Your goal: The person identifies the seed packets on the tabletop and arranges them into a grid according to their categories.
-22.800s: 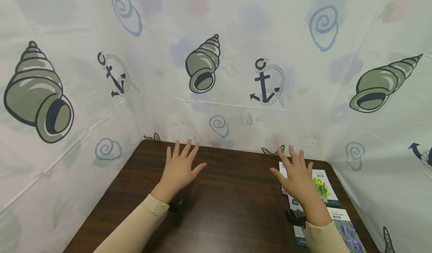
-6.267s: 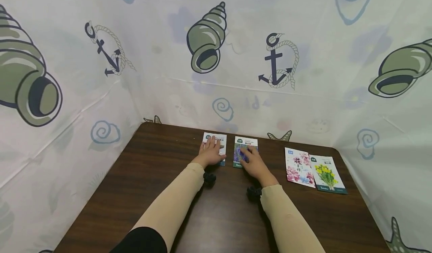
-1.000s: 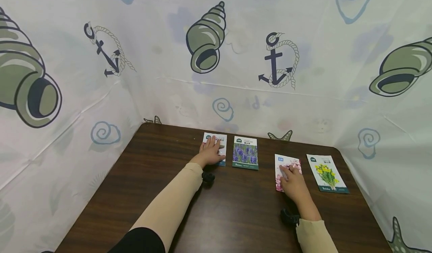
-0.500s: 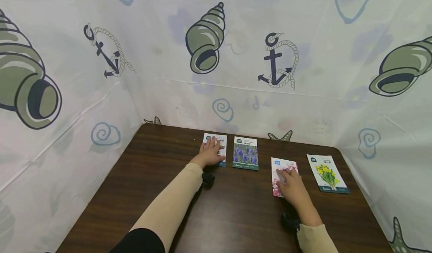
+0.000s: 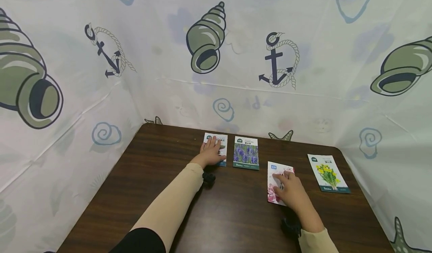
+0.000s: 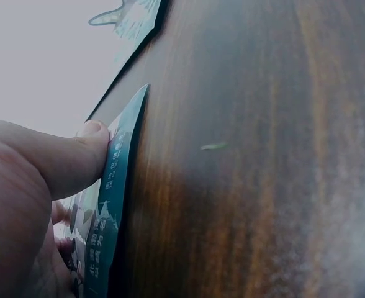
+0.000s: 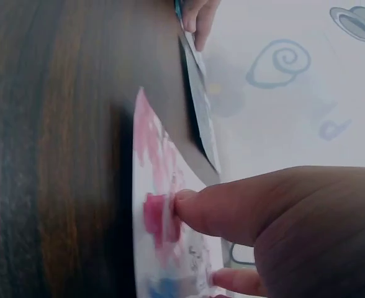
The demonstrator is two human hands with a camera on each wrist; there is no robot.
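Card with pink flowers (image 5: 271, 182), near purple card (image 5: 246, 153), lies under loose right hand (image 5: 293, 191); spread left hand (image 5: 207, 154) touches blue-edged card (image 5: 223, 145).

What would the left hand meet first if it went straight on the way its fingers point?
Past the packet under it, the left hand would probably meet the patterned backdrop behind the table's far edge; any gap there is unclear.

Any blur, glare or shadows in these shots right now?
Head view: soft glare on the table, card prints fairly crisp; left wrist view: backdrop washed out pale, whitish haze at lower right; right wrist view: print on the pink card blurred, dark shadow along its edge.
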